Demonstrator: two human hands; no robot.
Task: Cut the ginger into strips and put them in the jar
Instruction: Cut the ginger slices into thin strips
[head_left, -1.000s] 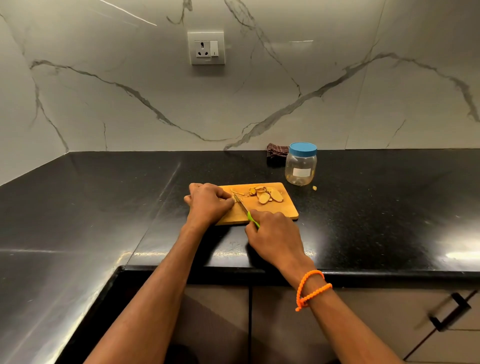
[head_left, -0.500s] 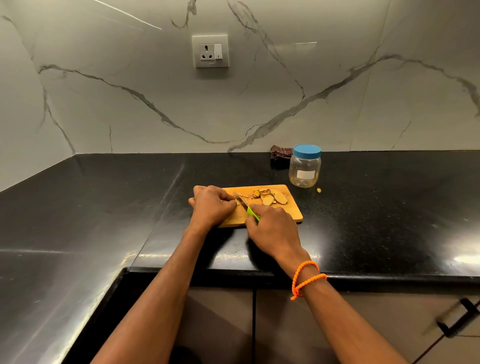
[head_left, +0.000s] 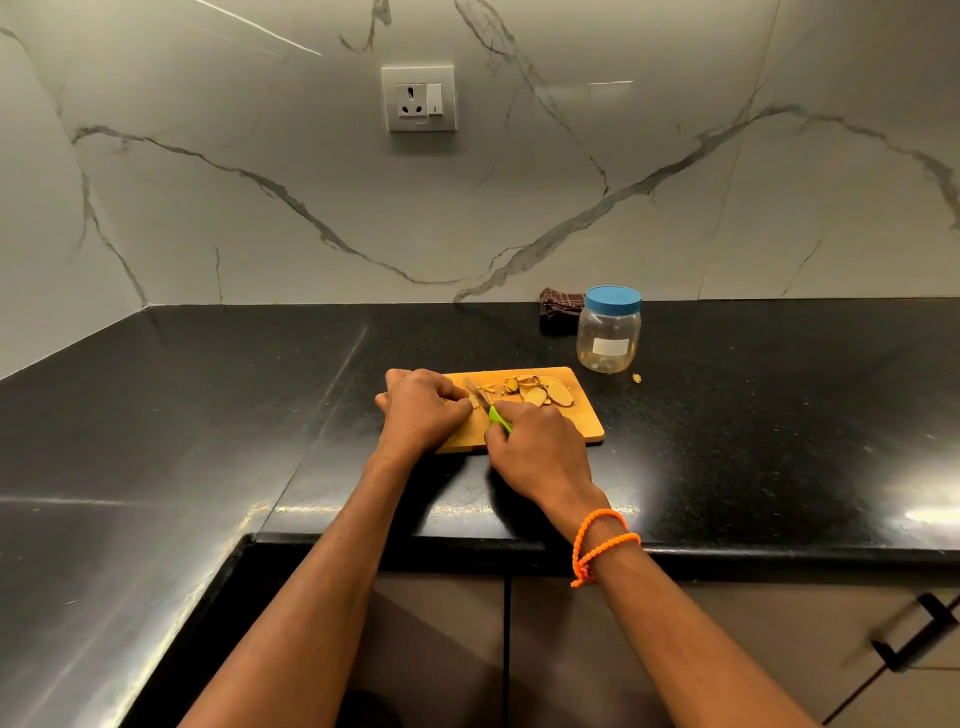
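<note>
A small wooden cutting board (head_left: 584, 423) lies on the black counter. Flat ginger slices (head_left: 540, 392) and a few thin strips (head_left: 487, 387) lie on its far half. My left hand (head_left: 423, 408) rests on the board's left end, its curled fingers pinning a ginger piece that is mostly hidden. My right hand (head_left: 537, 449) grips a green-handled knife (head_left: 483, 402), with the blade angled up-left against my left fingertips. A clear jar (head_left: 609, 335) with a blue lid on it stands behind the board to the right.
A dark folded cloth (head_left: 558, 306) lies against the marble wall just left of the jar. A small ginger scrap (head_left: 636, 378) sits on the counter by the jar. A wall socket (head_left: 418, 97) is above. Drawer fronts with a black handle (head_left: 914, 631) sit below the counter edge.
My hands have stayed on the board, the knife blade working at my left fingertips with small strokes. The view has shifted slightly.
</note>
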